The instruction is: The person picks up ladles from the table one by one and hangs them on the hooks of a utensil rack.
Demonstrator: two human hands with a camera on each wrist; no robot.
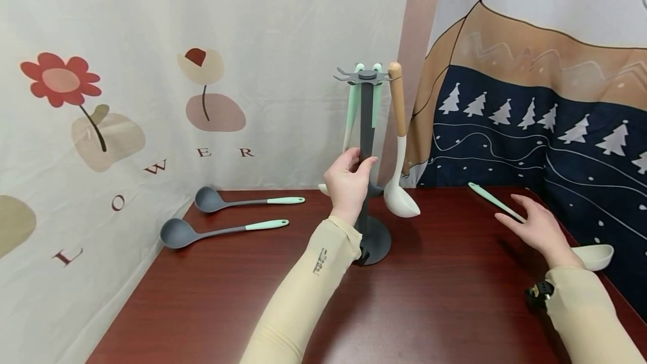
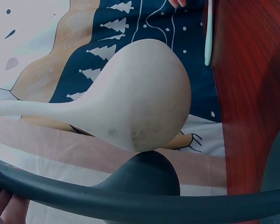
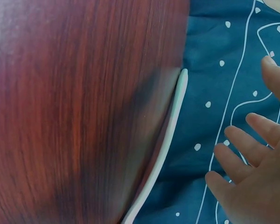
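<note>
Dark grey stand [image 1: 367, 119], mint utensil handle [image 1: 493, 200]

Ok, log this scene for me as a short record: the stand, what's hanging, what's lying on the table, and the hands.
Stand: dark utensil stand, upright on the red-brown table
Hanging: white ladle with a wooden handle; left mint handle and right mint handle, lower parts partly hidden
Lying left of stand: rear grey ladle, front grey ladle
Lying right of stand: mint-handled utensil, partly hidden
Left hand: grips the stand
Right hand: near the mint-handled utensil, holding nothing
</note>
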